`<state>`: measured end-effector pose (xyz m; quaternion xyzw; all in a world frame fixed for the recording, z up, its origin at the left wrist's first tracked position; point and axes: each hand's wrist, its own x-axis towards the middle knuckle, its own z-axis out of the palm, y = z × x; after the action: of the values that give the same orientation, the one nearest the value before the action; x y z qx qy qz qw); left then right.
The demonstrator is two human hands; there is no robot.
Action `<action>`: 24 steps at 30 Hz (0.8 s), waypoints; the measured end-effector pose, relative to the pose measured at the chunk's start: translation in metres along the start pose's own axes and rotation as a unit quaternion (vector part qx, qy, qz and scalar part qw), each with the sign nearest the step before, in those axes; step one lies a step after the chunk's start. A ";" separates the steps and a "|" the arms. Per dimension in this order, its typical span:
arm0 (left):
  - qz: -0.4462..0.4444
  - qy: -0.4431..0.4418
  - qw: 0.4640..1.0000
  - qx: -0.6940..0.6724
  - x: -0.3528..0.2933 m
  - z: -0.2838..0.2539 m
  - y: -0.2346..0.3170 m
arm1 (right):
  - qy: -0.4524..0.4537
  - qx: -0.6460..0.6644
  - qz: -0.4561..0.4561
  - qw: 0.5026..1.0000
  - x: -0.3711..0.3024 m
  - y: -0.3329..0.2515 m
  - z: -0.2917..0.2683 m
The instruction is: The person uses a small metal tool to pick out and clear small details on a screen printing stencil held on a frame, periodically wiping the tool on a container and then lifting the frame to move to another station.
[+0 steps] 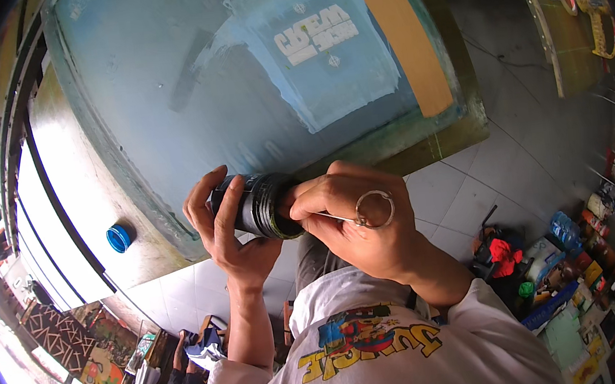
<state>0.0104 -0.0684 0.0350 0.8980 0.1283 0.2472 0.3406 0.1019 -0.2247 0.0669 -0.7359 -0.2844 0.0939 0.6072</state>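
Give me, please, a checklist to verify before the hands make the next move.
1. Left hand grips the dark jar: ok, fingers around its side.
2. Right hand holds the ring-handled metal tool: ok.
3. Jar upright: not ok, it is tilted, mouth toward the right hand.
4. Tool's tip inside the jar: cannot tell, the fingers hide it.
5. Contents of the jar: cannot tell.
6. Small blue round piece away from both hands: ok, it lies left of the framed screen.

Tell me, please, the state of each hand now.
Left hand: closed around the black jar.
Right hand: closed, holding a thin ring-ended metal tool at the jar's mouth.
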 end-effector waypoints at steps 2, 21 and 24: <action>0.009 -0.009 1.000 0.011 0.002 -0.002 0.000 | -0.010 -0.020 -0.002 1.000 0.001 0.001 0.001; 0.017 -0.010 1.000 0.017 -0.002 -0.008 -0.007 | 0.049 0.093 -0.019 0.994 -0.002 -0.018 -0.031; -0.004 -0.001 1.000 0.005 -0.003 -0.010 -0.007 | 0.122 0.227 0.046 0.965 -0.017 -0.012 -0.047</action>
<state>0.0021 -0.0590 0.0360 0.8993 0.1330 0.2441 0.3376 0.1072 -0.2722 0.0862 -0.5966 -0.1453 0.0930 0.7838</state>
